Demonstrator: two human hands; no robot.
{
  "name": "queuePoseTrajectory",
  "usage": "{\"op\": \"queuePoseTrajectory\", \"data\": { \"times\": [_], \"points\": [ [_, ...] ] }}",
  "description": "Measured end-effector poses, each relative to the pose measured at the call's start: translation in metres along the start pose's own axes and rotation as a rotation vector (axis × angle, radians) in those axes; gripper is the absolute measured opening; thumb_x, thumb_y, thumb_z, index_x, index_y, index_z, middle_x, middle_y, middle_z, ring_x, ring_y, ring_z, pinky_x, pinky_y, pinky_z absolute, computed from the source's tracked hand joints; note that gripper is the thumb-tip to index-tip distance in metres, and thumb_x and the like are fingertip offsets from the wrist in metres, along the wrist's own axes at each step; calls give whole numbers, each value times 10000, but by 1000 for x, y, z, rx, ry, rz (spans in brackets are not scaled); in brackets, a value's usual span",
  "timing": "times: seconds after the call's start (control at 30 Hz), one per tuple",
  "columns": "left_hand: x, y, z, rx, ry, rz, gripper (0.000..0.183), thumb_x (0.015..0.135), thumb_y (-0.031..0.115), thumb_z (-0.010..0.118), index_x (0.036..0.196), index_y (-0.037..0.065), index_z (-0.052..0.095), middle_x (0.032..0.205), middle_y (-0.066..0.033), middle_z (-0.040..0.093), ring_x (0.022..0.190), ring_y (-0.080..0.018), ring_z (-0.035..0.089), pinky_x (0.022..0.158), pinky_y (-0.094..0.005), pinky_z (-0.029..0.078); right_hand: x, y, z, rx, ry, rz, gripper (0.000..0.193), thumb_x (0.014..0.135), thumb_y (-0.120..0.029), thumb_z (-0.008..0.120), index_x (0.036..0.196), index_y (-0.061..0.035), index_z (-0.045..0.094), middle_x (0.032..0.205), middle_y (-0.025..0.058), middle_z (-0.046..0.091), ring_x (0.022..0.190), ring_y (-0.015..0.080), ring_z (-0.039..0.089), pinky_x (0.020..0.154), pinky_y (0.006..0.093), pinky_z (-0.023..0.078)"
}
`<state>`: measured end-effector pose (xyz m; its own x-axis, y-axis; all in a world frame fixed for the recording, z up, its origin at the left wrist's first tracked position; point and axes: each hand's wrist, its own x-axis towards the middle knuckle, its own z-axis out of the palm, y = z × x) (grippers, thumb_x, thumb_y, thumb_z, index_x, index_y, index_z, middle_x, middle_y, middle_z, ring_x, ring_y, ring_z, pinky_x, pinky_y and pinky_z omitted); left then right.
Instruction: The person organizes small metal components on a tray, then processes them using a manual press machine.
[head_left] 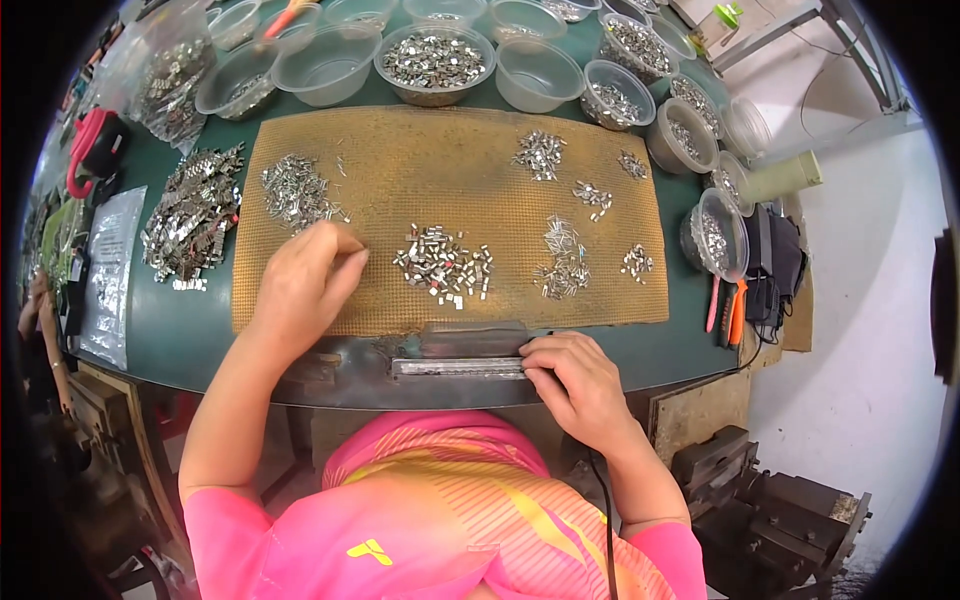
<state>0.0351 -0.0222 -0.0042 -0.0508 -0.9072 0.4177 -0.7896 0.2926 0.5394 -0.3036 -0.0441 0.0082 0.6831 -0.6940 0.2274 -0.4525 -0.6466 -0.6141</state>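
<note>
My left hand [310,280] is over the left part of a tan ribbed mat [440,150], thumb and fingers pinched together. Whatever is between those fingertips is too small or hidden to tell. Just beyond it lies a heap of small silvery metal pieces [296,190]. My right hand [578,385] closes its thumb and fingers at the right end of a long, narrow metal bar [455,367] by the table's front edge. Between the hands, a loose pile of short shiny metal pieces [440,262] is spread on the mat, with a few reddish bits among them.
Smaller heaps of metal parts [563,270] dot the mat's right side. Clear plastic bowls [435,62], several with metal parts, line the back and right. A larger metal pile [192,215] lies left of the mat. Orange-handled pliers [738,312] are at the right edge.
</note>
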Motion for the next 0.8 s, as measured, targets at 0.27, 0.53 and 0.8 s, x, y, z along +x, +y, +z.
{"op": "queuePoseTrajectory", "data": {
  "times": [0.27,0.53,0.8],
  "points": [
    [-21,21,-4,-87,-59,-50,179,874,34,766,1029,27,677,872,-129,657,786,-325,653,690,-392,506,1,-17,0,-321,54,-131,167,833,-27,747,990,-55,697,1064,80,752,968,256,721,965,437,546],
    [-34,40,3,-216,-122,-184,165,870,50,774,1016,47,696,912,-113,708,823,-308,694,704,-392,527,0,4,-16,-131,33,-36,182,875,-37,745,1057,-42,748,1107,114,765,999,281,744,908,397,576],
    [-38,46,12,-228,-94,-167,245,877,67,773,1117,51,726,980,-111,752,845,-300,718,747,-374,563,19,53,-19,-308,270,205,143,870,-82,777,1003,-65,726,947,91,713,837,305,700,711,378,550]
  ]
}}
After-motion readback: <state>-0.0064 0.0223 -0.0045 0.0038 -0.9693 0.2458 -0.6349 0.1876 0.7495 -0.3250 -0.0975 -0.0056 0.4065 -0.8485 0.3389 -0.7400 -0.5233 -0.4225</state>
